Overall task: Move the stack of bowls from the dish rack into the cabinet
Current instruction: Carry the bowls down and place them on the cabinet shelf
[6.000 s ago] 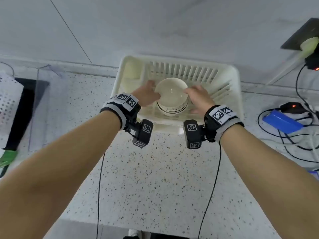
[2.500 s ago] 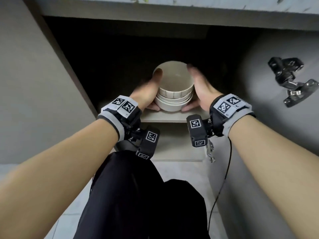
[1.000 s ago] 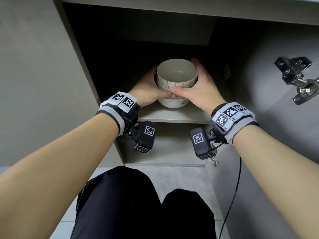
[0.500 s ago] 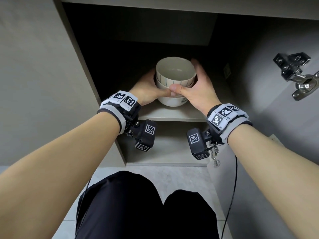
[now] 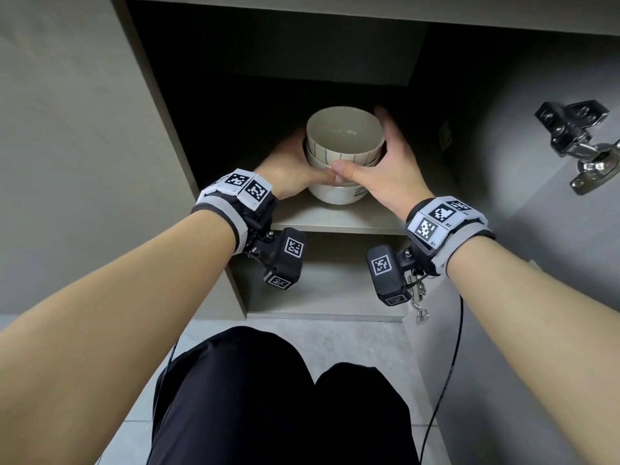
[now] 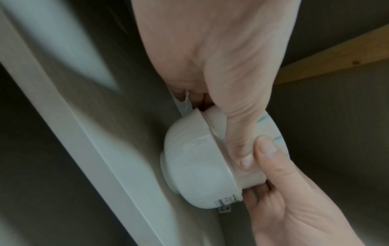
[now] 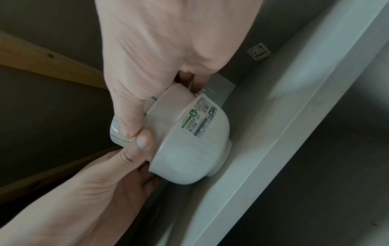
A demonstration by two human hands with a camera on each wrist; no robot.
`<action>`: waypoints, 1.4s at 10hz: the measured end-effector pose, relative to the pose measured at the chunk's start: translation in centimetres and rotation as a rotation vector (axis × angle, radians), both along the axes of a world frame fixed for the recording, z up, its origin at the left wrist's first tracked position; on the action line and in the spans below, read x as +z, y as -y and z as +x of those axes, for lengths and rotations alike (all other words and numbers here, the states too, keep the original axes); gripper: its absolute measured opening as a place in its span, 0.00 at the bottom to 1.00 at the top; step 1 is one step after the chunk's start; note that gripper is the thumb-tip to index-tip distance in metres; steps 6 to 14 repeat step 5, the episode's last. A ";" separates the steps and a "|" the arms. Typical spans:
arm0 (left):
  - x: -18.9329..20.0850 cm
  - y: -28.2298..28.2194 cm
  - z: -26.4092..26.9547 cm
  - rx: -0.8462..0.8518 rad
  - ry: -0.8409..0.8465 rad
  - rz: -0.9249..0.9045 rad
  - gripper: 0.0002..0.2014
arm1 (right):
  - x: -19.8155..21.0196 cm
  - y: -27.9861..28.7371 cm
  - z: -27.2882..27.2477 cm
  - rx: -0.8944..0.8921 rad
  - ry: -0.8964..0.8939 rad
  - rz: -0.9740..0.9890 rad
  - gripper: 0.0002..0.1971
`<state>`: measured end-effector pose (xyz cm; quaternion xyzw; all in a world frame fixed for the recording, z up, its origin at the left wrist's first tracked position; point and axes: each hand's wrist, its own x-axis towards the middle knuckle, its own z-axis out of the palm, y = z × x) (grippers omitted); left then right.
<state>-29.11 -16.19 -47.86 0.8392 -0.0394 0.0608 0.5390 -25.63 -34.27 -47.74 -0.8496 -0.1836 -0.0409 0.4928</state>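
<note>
The cabinet (image 5: pixel 188 135) stands open, its inner shelf (image 5: pixel 335 218) at the level of the wrists and a metal hinge (image 5: pixel 577 142) on the door at the right. On that shelf, near the front edge, sits the stack of bowls (image 5: pixel 342 152), upright, opening upward; in both wrist views the foot of the lowest bowl appears to touch the board. The left hand (image 5: pixel 290 171) wraps the stack from the left and the right hand (image 5: pixel 392 172) from the right, fingers curled round the sides and thumbs meeting at the front, so the stack is clamped between the two palms, equally near to each. The stack lies straight ahead of the fingers, its axis vertical. With the bowls seemingly resting, the task looks almost done: what remains is probably to let go sideways, each hand opening outward, without nudging the top bowl.
</note>
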 end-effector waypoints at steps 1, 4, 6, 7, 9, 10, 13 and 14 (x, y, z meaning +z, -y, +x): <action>0.1 0.1 -0.2 -0.017 0.004 -0.011 0.40 | 0.2 0.1 -0.5 0.006 0.000 -0.006 0.57; -0.1 -0.1 -1.5 0.058 -0.004 0.018 0.48 | -0.6 2.4 -1.2 0.042 -0.051 0.011 0.59; 0.1 -0.1 -2.1 0.103 -0.013 0.050 0.50 | -1.1 2.7 -1.3 0.042 -0.055 0.087 0.56; 0.1 -0.1 -2.1 0.103 -0.013 0.050 0.50 | -1.1 2.7 -1.3 0.042 -0.055 0.087 0.56; 0.1 -0.1 -2.1 0.103 -0.013 0.050 0.50 | -1.1 2.7 -1.3 0.042 -0.055 0.087 0.56; 0.1 -0.1 -2.1 0.103 -0.013 0.050 0.50 | -1.1 2.7 -1.3 0.042 -0.055 0.087 0.56; 0.1 -0.1 -2.1 0.103 -0.013 0.050 0.50 | -1.1 2.7 -1.3 0.042 -0.055 0.087 0.56; 0.1 -0.1 -2.1 0.103 -0.013 0.050 0.50 | -1.1 2.7 -1.3 0.042 -0.055 0.087 0.56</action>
